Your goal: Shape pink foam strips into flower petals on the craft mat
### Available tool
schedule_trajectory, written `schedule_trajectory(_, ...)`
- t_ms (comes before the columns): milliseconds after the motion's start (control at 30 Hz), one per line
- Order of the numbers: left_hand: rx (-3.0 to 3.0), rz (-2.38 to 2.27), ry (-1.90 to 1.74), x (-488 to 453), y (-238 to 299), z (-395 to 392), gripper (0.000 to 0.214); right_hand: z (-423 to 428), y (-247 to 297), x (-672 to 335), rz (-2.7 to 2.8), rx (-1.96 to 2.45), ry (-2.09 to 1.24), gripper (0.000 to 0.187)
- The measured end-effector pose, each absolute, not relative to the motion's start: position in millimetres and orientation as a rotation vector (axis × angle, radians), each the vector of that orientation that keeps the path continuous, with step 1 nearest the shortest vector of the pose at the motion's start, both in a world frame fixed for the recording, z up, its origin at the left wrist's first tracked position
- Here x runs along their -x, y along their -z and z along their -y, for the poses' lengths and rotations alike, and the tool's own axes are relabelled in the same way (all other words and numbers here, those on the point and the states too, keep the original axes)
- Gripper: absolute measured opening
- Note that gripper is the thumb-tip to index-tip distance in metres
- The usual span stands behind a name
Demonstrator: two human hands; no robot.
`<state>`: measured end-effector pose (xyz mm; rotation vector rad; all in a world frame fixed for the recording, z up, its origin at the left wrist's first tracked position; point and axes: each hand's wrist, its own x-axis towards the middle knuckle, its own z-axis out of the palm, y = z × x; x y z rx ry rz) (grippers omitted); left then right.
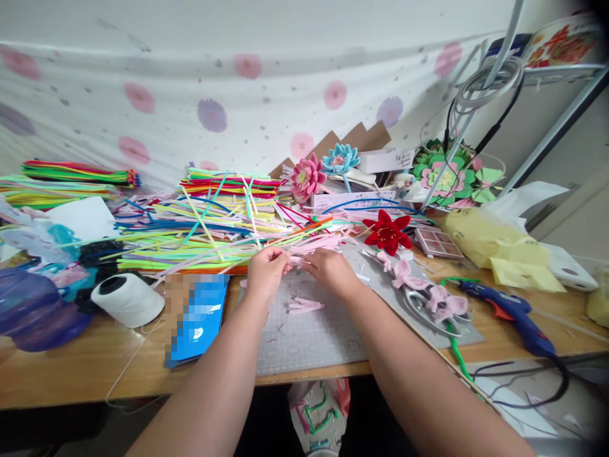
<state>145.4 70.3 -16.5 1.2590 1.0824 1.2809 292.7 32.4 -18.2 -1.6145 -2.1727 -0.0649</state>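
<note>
My left hand (265, 270) and my right hand (329, 268) meet over the grey cutting mat (309, 336), fingers pinched together on a pale pink pipe cleaner piece (295, 259) held between them. A few short pink pieces (304, 306) lie on the mat just below my hands. Right behind my hands spreads a big heap of coloured pipe cleaners (209, 222). A red pipe-cleaner flower (387, 232) lies to the right of my right hand.
A white thread spool (127, 298) and a blue card (197, 317) sit at the left. Pink bows (428, 289), a blue glue gun (511, 314) with its cord and yellow bags (495, 244) lie at the right. Finished flowers (323, 170) stand at the back.
</note>
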Motion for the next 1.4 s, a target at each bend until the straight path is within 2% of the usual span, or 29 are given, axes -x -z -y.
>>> schedule_trajectory(367,-1.277,-1.085,-1.216,-141.9,17.4,-72.8,0.004,-39.3,19.9,-310.7,2.059,1.614,-0.017,0.021)
schedule_trajectory(733,-1.131,-0.974,-1.102,-138.0,12.1,-71.2,0.018,-37.7,17.8,-318.6,1.947,1.463,-0.131,0.022)
schedule_trajectory(967,-1.241,-1.022,-0.949,-136.0,10.5,-69.1,0.012,-36.4,19.3,-333.4,1.983,1.444,-0.346,0.031)
schedule_trajectory(1100,-1.369,-1.065,-0.821,-137.9,10.3,-65.9,0.010,-41.6,24.9,-344.5,1.798,1.645,-0.263,0.045)
schedule_trajectory(1167,-1.444,-1.095,-0.748,-139.3,10.9,-64.2,0.008,-45.0,27.9,-345.5,1.771,1.724,-0.207,0.036)
schedule_trajectory(1267,-1.559,-1.134,-0.655,-141.1,14.1,-63.0,0.007,-48.4,32.5,-341.0,1.848,1.780,-0.201,0.014)
schedule_trajectory(1400,-1.724,-1.178,-0.568,-141.9,20.9,-65.1,0.015,-49.4,38.5,-331.9,1.924,1.800,-0.223,0.014)
